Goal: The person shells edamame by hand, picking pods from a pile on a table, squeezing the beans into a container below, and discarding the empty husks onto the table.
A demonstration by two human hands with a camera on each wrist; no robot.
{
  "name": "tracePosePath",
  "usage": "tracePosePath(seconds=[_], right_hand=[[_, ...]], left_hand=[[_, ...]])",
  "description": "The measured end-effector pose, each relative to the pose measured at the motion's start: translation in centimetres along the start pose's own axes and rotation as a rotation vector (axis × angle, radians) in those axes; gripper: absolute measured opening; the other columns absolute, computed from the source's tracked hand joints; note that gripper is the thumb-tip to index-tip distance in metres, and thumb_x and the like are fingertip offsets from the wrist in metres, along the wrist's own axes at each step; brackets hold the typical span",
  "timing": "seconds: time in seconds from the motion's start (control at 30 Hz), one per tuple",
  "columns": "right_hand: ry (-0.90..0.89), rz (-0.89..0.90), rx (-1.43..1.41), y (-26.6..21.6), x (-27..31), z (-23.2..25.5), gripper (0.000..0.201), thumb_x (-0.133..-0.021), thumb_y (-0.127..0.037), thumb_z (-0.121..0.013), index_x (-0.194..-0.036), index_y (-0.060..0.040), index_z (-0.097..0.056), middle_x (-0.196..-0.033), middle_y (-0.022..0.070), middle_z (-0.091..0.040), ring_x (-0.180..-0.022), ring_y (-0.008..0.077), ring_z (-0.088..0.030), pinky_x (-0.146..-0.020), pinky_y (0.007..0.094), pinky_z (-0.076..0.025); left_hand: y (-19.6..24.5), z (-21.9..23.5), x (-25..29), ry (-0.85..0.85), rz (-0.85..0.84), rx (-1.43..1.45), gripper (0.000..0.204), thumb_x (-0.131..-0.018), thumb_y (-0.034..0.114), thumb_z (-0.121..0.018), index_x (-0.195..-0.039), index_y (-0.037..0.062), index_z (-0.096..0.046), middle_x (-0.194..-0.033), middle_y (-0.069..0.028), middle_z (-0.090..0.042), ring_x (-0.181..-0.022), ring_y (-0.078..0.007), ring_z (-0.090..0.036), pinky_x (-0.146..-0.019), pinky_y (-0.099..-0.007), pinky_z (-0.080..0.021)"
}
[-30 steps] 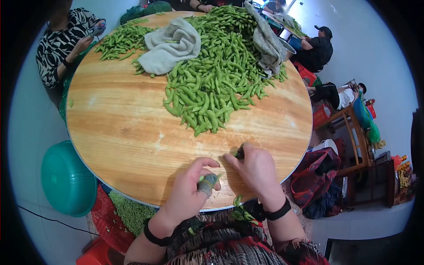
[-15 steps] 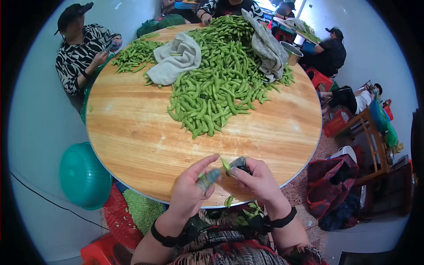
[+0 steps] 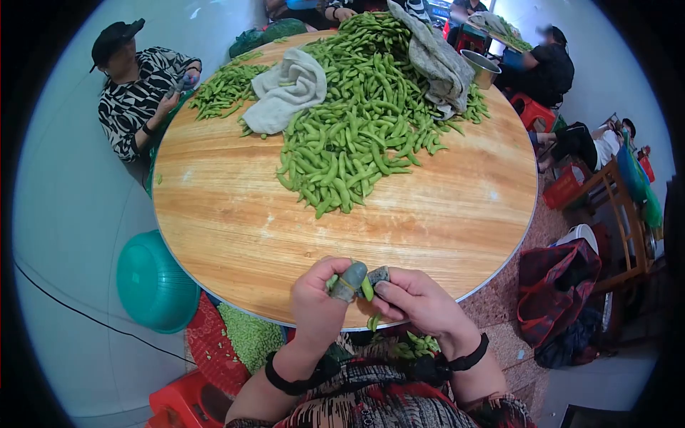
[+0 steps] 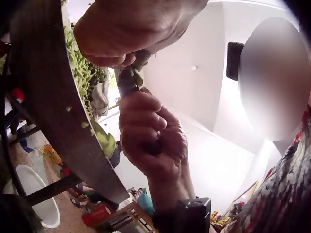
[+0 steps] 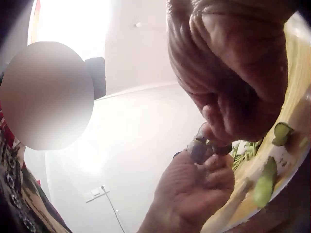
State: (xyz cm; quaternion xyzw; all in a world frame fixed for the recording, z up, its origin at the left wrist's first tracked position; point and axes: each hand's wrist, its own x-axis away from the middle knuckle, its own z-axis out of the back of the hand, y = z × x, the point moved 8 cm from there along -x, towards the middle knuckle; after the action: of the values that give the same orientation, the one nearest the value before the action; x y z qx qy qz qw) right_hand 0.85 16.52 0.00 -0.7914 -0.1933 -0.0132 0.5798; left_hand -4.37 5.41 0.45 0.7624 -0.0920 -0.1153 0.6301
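Over the table's near edge, a green soybean pod (image 3: 367,288) sits between my two hands, whose fingertips meet around it. My left hand (image 3: 317,299) is curled, its thumb in a grey-green cover (image 3: 349,282) with a yellow band, pinching at the pod's left side. The right hand (image 3: 428,303) grips the pod from the other side, a dark grey wrap (image 3: 378,274) on its forefinger. Just below, at the rim, hangs a split pod (image 3: 373,322). In the right wrist view, a pod shell (image 5: 265,183) lies on the table edge.
A large heap of pods (image 3: 342,150) covers the middle and back of the round table (image 3: 221,207), with a pale cloth (image 3: 289,93) and a grey cloth (image 3: 439,68) on it. Shelled beans (image 3: 250,335) lie below left, near a green basin (image 3: 157,282). Other people sit around.
The right hand has come up from the table with a pod. My left hand has closed in from the left and now meets it there. The head view has shifted slightly.
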Motion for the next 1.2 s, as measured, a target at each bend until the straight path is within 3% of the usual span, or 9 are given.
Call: tracePosePath(seconds=[0.27, 0.47, 0.6, 0.67, 0.73, 0.8, 0.93, 1.1, 1.2], right_hand=[[-0.014, -0.168, -0.417, 0.4, -0.4, -0.8, 0.02, -0.094, -0.015, -0.042, -0.081, -0.0028, -0.051, -0.064, -0.0031, -0.046, -0.051, 0.003, -0.034, -0.045, 0.0182, -0.028], [0.403, 0.315, 0.83, -4.4, -2.3, 1.2, 0.021, -0.086, -0.018, -0.052, -0.074, -0.0002, -0.055, -0.059, 0.002, -0.054, -0.052, 0.0095, -0.049, -0.05, 0.0256, -0.04], [0.279, -0.012, 0.364, -2.9, -5.2, 3.2, 0.02, -0.088, -0.018, -0.05, -0.079, -0.0016, -0.058, -0.06, -0.0006, -0.053, -0.055, 0.0061, -0.046, -0.05, 0.023, -0.039], [0.186, 0.031, 0.715, -4.6, -6.6, 2.8, 0.023, -0.087, -0.02, -0.051, -0.077, -0.0007, -0.057, -0.059, 0.0012, -0.052, -0.055, 0.0065, -0.047, -0.05, 0.0243, -0.038], [0.285, 0.207, 0.965, -7.2, -7.4, 3.3, 0.022, -0.084, -0.02, -0.05, -0.08, 0.0013, -0.056, -0.068, 0.0191, -0.059, -0.063, 0.0321, -0.059, -0.056, 0.0398, -0.045], [0.604, 0.466, 1.42, -11.3, -10.3, 5.2, 0.022, -0.084, -0.02, -0.051, -0.084, 0.0011, -0.053, -0.07, 0.021, -0.059, -0.067, 0.0364, -0.06, -0.06, 0.0439, -0.047], [0.402, 0.244, 1.62, -8.7, -11.3, 4.0, 0.016, -0.082, -0.016, -0.051, -0.087, -0.0013, -0.052, -0.07, 0.0227, -0.059, -0.069, 0.0384, -0.059, -0.061, 0.047, -0.047], [0.439, 0.364, 1.483, -8.1, -6.9, 3.1, 0.021, -0.082, -0.019, -0.052, -0.088, 0.0004, -0.055, -0.066, 0.0194, -0.059, -0.063, 0.0316, -0.061, -0.057, 0.0401, -0.047], [0.358, 0.097, 0.728, -5.5, -4.1, 4.3, 0.024, -0.082, -0.022, -0.057, -0.083, 0.002, -0.056, -0.063, 0.015, -0.058, -0.058, 0.0224, -0.058, -0.054, 0.0342, -0.045]], left_hand=[[-1.4, -2.5, -0.5, -0.322, 0.434, 0.665, 0.005, -0.085, 0.005, -0.054, -0.088, 0.0015, -0.056, -0.069, 0.0022, -0.049, -0.051, -0.0019, -0.037, -0.045, -0.0162, -0.027], [-1.4, -1.3, -1.9, -0.011, 0.021, 0.07, 0.011, -0.087, 0.004, -0.051, -0.098, 0.0012, -0.053, -0.074, 0.0013, -0.051, -0.052, -0.001, -0.038, -0.041, -0.0146, -0.024], [-2.8, 0.1, -2.6, 0.135, 0.191, 0.408, 0.022, -0.085, -0.004, -0.046, -0.106, -0.001, -0.053, -0.08, -0.0012, -0.054, -0.059, -0.0027, -0.042, -0.044, -0.0147, -0.027], [-3.3, 0.5, -2.8, 0.124, 0.233, 0.516, 0.029, -0.083, -0.008, -0.044, -0.11, -0.0027, -0.053, -0.083, -0.0028, -0.054, -0.063, -0.0037, -0.042, -0.046, -0.0149, -0.029], [-3.1, 0.6, -3.1, 0.105, 0.205, 0.568, 0.033, -0.082, -0.012, -0.039, -0.109, -0.0028, -0.054, -0.082, -0.0036, -0.054, -0.06, -0.004, -0.041, -0.045, -0.0151, -0.026], [-3.1, 0.5, -3.1, 0.07, 0.199, 0.561, 0.029, -0.083, -0.009, -0.041, -0.107, -0.003, -0.055, -0.08, -0.0037, -0.054, -0.06, -0.0047, -0.042, -0.045, -0.015, -0.027], [-3.4, 0.4, -3.1, -0.023, 0.201, 0.523, 0.026, -0.083, -0.007, -0.042, -0.104, -0.0024, -0.057, -0.078, -0.0044, -0.054, -0.061, -0.005, -0.044, -0.045, -0.0158, -0.027], [-2.8, -0.9, -2.4, -0.053, 0.173, 0.361, 0.029, -0.08, -0.009, -0.048, -0.107, 0.0, -0.054, -0.082, -0.0024, -0.055, -0.065, -0.0057, -0.047, -0.051, -0.0158, -0.034], [-2.8, -1.8, -2.1, -0.124, 0.081, 0.144, 0.031, -0.077, -0.007, -0.057, -0.106, 0.0021, -0.053, -0.085, 0.0001, -0.054, -0.071, -0.0055, -0.05, -0.059, -0.0169, -0.039]])
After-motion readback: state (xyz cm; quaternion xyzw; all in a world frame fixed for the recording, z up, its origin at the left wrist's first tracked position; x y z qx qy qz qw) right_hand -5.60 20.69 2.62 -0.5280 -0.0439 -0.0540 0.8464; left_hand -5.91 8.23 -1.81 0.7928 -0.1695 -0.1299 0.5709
